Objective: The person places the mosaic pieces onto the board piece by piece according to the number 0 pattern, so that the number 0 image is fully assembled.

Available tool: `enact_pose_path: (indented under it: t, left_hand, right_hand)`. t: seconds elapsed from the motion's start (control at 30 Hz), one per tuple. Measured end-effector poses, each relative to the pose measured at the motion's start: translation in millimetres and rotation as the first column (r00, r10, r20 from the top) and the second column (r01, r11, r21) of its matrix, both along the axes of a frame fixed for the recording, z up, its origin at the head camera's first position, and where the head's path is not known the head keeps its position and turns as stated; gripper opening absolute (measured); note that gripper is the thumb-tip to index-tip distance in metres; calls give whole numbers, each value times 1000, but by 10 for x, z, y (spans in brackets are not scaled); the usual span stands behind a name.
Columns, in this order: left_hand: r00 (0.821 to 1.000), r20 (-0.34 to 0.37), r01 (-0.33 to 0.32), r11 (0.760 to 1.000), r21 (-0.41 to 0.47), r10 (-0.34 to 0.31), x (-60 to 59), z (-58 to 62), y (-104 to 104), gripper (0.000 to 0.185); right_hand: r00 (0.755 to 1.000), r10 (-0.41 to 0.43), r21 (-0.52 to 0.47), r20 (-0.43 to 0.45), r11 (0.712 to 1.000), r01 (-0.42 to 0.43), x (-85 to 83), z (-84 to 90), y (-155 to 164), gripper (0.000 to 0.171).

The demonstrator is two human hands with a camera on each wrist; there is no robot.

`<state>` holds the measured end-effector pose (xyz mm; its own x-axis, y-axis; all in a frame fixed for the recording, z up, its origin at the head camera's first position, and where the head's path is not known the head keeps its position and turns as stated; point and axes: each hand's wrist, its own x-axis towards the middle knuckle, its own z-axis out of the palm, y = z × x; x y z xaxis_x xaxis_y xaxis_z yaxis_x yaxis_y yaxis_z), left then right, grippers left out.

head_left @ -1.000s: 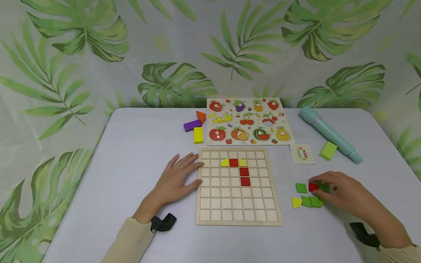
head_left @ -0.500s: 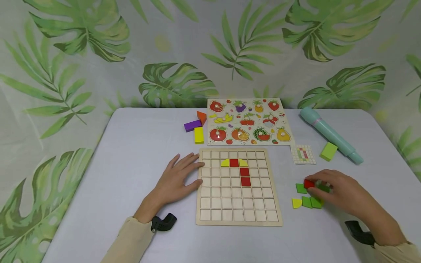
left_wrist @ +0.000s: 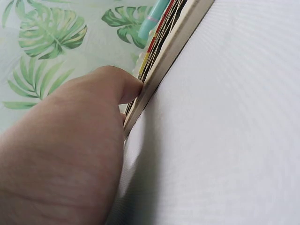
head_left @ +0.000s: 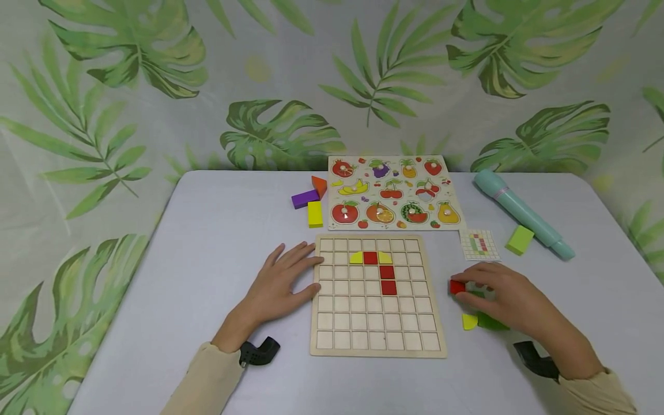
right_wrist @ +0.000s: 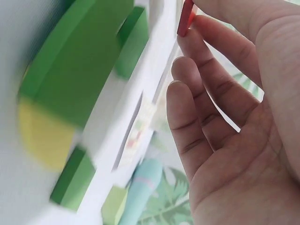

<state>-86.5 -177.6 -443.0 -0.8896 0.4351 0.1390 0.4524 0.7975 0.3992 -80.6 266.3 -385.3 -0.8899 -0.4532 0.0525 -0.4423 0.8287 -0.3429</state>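
Red tile [head_left: 457,287] pinched in right hand [head_left: 504,293], left hand [head_left: 282,282] spread against board [head_left: 360,321], green tiles [head_left: 493,324] partly hidden

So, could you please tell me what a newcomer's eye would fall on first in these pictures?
Probably the fruit board, its bright pictures standing out at the far side of the white table. Next might come the wooden grid board in front of it, with red squares and yellow pieces on its cells, then the red piece pinched in the right hand, to the right of the grid.
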Motion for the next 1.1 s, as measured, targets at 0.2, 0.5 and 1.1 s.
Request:
enact_pose_path:
  t: [0.2,0.5,1.1]
  left_hand:
    - [1000,-3,5,1000,5,-5,-3,-3,3,53]
    - [1000,4,0,1000,4,0,0,5,5,53]
    - [1000,0,0,1000,4,0,6,13,-3,52]
  right_hand:
    - [998,61,-35,-29,997,-62,0,-17,-165,30]
    - [995,97,-73,0,993,-97,1,19,-403,30]
    - [987,161,-96,19,983,-158,16,-20,-797,28]
